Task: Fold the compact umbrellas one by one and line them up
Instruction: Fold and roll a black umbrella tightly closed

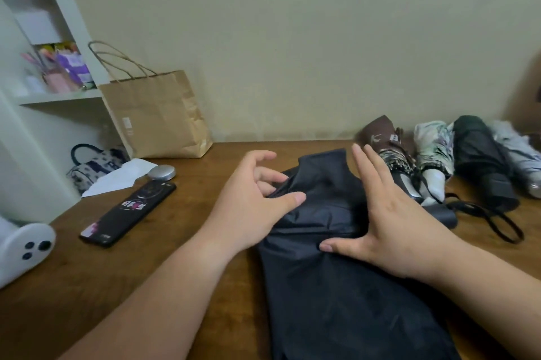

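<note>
A dark umbrella (336, 286) of smooth, creased nylon lies slack and unrolled across the lower centre of the frame on a brown wooden table (205, 242). The left hand (254, 192) pinches a fold at its left edge between thumb and curled fingers. The right hand (389, 213) lies flat on the cloth, fingers straight and together, thumb spread wide. At the right, against the wall, four rolled umbrellas lie side by side: a brown umbrella (380, 137), a white leaf-print umbrella (433, 148), a black umbrella (480, 154) and a pale grey umbrella (518, 148). A crinkled paper bag (155, 113) with twisted handles stands at the table's back left; what it holds cannot be seen. Before it lie white paper (117, 178), a round silver case (162, 172) and a glossy black phone (128, 210). A white shelf (58, 96) at upper left holds bright packets. Bare wood shows between the phone and the left forearm.
</note>
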Tool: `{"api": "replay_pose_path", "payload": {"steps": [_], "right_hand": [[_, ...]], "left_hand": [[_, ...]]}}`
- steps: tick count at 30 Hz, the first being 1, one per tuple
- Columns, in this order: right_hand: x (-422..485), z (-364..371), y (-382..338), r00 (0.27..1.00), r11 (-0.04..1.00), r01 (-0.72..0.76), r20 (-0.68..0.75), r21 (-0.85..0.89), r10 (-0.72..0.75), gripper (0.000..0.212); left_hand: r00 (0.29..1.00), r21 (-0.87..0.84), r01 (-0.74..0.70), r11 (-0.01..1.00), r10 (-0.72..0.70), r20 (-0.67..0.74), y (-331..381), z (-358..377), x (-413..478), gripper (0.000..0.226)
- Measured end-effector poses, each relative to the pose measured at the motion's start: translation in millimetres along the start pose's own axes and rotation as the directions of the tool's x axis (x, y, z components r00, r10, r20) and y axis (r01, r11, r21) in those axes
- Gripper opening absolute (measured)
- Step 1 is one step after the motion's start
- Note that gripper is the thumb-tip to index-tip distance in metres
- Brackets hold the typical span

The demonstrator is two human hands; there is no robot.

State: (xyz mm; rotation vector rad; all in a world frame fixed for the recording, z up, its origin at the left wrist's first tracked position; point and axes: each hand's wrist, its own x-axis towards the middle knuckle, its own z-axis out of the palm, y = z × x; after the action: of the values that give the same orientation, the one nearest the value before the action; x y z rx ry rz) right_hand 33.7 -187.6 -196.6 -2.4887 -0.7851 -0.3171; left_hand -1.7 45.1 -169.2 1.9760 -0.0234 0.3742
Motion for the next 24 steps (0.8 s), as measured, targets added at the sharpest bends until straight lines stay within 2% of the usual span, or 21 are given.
{"api": "replay_pose_path", "payload": {"steps": [2,4,7,13,17,24], "right_hand": [[0,0,-1,1.000,1.000,0.014,-0.014,-0.006,-0.014,0.145],[0,0,-1,0.999,1.000,0.021,-0.026,0.011,-0.021,0.145],[-1,-2,-5,1.000,0.999,0.004,-0.029,0.044,-0.003,0.144],[-2,-4,-6,0.999,0.996,-0.006,-0.051,0.093,0.011,0.154],[-1,-4,-4,0.997,0.989,-0.031,-0.061,0.144,0.041,0.157],[-3,-5,-3,0.994,0.972,-0.062,-0.074,0.225,0.080,0.157]], "left_hand": [[0.996,0.043,0.039,0.998,-0.042,0.073,0,-4,1,0.093],[0.982,-0.003,0.053,0.999,-0.051,0.181,1,-10,-1,0.112],[0.961,-0.050,0.005,0.999,0.009,0.276,0,-22,-5,0.120],[0.934,0.045,-0.152,0.987,0.128,0.333,-4,-24,-10,0.085],[0.900,0.147,-0.231,0.962,0.154,0.409,-8,-22,-8,0.046],[0.922,0.137,-0.140,0.981,0.079,0.378,-14,-15,-9,0.031]]}}
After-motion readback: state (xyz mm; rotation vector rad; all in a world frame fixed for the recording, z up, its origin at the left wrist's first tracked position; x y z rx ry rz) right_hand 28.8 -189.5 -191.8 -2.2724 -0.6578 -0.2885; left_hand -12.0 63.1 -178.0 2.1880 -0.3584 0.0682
